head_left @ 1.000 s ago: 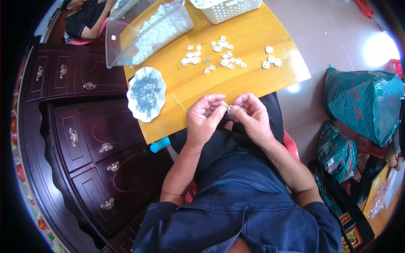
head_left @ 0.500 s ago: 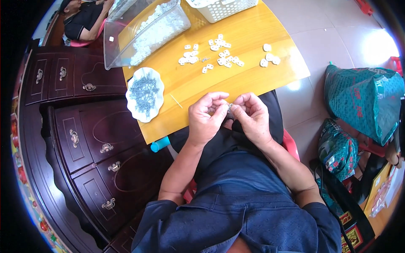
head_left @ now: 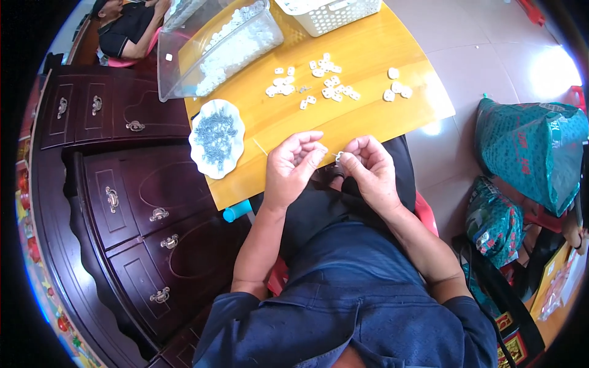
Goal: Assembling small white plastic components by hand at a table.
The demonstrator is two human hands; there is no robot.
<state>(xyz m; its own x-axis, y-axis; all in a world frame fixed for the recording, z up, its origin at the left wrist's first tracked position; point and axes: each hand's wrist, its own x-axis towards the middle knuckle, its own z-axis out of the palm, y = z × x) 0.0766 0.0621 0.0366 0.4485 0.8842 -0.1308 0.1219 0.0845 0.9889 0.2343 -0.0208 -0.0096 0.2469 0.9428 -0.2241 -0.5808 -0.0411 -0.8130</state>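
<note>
My right hand pinches a small white part between thumb and forefinger, just off the near edge of the yellow wooden table. My left hand is right beside it, fingers curled loosely and fingertips almost touching the part; whether it holds anything is hidden. Both hands hover over my lap. Small white plastic pieces lie scattered on the tabletop beyond my hands. To the left, a white scalloped dish holds a heap of small grey metal bits.
A clear plastic tub of white pieces and a white basket stand at the table's far side. A dark wooden dresser flanks my left. Teal bags sit on the floor at right. Another person sits at top left.
My hands have shifted slightly apart and my left fingers have loosened, while the right hand still pinches the small white part. The view has tilted a little.
</note>
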